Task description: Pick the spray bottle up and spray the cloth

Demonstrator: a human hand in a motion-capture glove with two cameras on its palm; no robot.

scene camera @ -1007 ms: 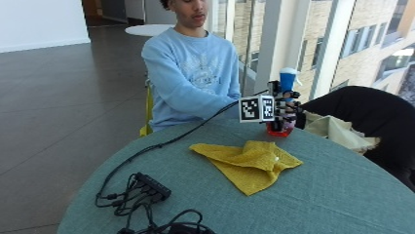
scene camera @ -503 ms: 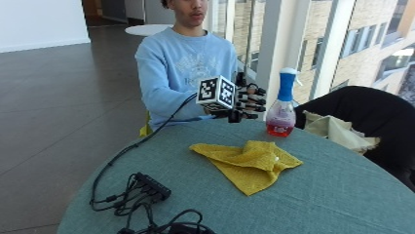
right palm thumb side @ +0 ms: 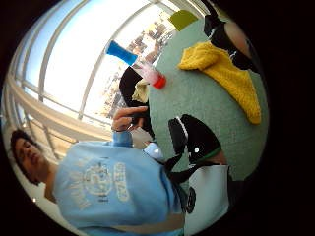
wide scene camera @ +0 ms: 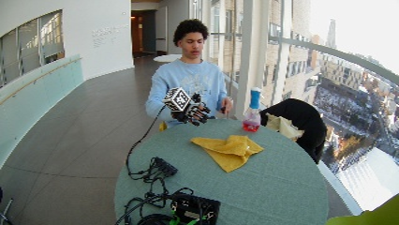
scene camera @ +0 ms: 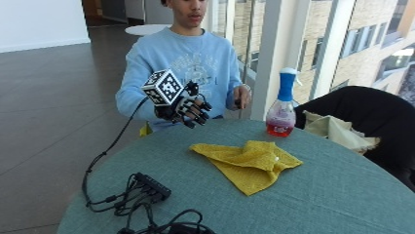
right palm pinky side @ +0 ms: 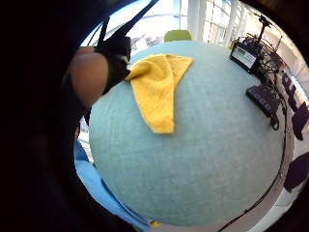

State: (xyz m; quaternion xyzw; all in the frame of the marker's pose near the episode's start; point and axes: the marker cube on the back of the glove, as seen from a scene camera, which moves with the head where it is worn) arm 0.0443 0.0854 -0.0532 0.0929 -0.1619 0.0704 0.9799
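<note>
The spray bottle (scene camera: 281, 114), clear with pink liquid, a red base and a blue head, stands upright at the far side of the round green table (scene camera: 324, 204). A crumpled yellow cloth (scene camera: 250, 163) lies in the middle of the table, in front of the bottle. My gloved right hand (scene camera: 188, 108) hangs in the air over the table's far left edge, well left of the bottle, with loosely curled fingers that hold nothing. The thumb side palm view shows the bottle (right palm thumb side: 142, 66) and the cloth (right palm thumb side: 224, 73) at a distance. The cloth (right palm pinky side: 157, 89) also lies below the little finger side.
A black power strip with tangled cables (scene camera: 152, 186) lies at the table's near left. A chair draped in a black jacket (scene camera: 363, 122) stands at the right behind the table. The person's bare left hand (scene camera: 241, 95) is raised by the chest.
A second ago my hand was at the bottle on the table. It has since let go and drawn back left, toward the person. The bottle stays standing where it was.
</note>
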